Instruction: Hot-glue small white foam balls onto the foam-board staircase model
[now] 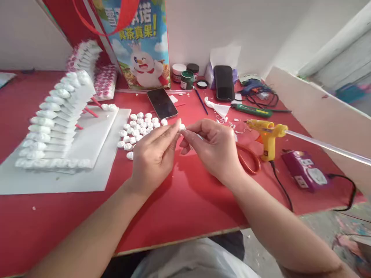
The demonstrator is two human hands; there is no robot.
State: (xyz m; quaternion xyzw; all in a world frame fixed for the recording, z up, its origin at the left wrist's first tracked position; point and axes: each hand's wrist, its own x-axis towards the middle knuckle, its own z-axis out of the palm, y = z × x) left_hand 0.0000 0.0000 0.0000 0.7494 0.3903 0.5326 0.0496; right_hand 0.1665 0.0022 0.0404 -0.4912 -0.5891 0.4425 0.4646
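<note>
Pale wall (194, 27) behind; glossy red tabletop (191, 208); grey floor (262, 247) strewn with scraps.

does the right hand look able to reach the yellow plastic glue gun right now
Probably yes: the yellow plastic glue gun is just to the right of the right hand, with only a low orange-red loop between them, though that hand is occupied at a small white rolled piece.

Bright; soft shadows, faint sheen on red tabletop (174, 216); edges stretched, slightly blurred
</note>
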